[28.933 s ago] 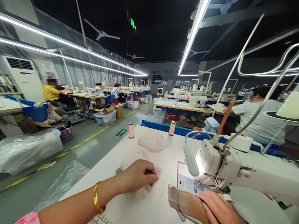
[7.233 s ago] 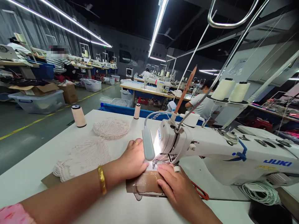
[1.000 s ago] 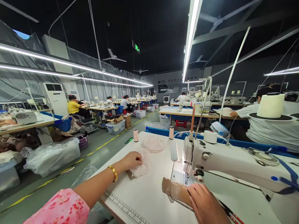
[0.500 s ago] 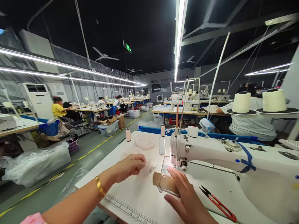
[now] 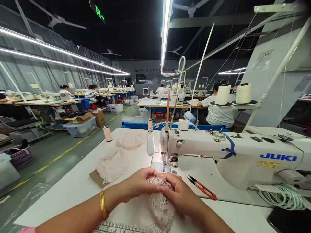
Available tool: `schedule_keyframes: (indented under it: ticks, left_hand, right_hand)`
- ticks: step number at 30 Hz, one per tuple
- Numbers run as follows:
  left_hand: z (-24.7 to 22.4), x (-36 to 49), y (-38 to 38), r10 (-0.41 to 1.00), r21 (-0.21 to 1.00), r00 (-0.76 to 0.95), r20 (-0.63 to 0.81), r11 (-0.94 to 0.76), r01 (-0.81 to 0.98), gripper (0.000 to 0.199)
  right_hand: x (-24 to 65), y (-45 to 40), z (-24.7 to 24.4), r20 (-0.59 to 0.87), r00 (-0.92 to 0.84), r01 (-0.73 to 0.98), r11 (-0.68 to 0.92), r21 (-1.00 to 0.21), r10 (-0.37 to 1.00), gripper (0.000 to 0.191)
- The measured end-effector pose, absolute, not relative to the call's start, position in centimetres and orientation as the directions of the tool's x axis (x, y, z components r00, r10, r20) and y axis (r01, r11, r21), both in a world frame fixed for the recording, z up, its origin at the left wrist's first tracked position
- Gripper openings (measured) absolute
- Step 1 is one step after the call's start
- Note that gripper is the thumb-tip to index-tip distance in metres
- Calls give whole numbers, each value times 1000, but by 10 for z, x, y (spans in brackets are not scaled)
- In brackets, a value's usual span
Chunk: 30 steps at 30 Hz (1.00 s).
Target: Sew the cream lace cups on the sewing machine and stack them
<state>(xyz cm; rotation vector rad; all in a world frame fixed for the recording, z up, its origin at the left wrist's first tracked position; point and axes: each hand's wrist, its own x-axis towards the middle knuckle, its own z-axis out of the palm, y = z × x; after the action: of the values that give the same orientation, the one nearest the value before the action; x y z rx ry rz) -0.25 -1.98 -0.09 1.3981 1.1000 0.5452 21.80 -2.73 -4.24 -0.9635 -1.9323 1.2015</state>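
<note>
In front of the sewing machine, my left hand and my right hand are closed side by side on a pale pink lace piece. Fingers and thumbs of both hands pinch its upper edge, just on the near side of the needle plate. Its lower part hangs toward the table's near edge. To the left lies a second lace piece, partly over a brown card, with another flat lace piece behind it. Red-handled thread snips rest to the right of my right hand.
A clear ruler runs along the front edge. Pink thread cones stand at the table's back left. A mint-green cord coil and a black flat object lie at right. Beyond, a person in a white shirt sits at another table.
My right hand, formerly spread beside a brown piece, now grips lace together with my left hand, which was pinching sheer fabric. Another lace piece now lies at left. The view has turned right.
</note>
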Motion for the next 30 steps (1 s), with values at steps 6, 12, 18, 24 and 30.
schedule_keyframes:
  ticks: [6, 12, 18, 24, 30]
  left_hand:
    - [-16, -1, 13, 839, 917, 500, -215, -3, 399, 46]
    - [-31, 0, 23, 850, 923, 507, -144, -70, 379, 44]
    - [-44, 3, 17, 875, 911, 482, -54, -155, 383, 35]
    - [-45, 5, 12, 868, 910, 495, 48, -242, 336, 33]
    - [-44, 6, 7, 870, 926, 489, 67, -236, 293, 35]
  right_hand:
    - [220, -24, -44, 135, -394, 392, 299, -870, 909, 27]
    - [219, -21, -50, 208, -351, 476, 366, -800, 913, 16]
    - [216, -21, -52, 177, -290, 451, 297, -842, 941, 24]
    - [215, -23, -58, 231, -286, 460, 345, -818, 930, 23]
    - [216, -26, -58, 225, -271, 433, 327, -840, 936, 20]
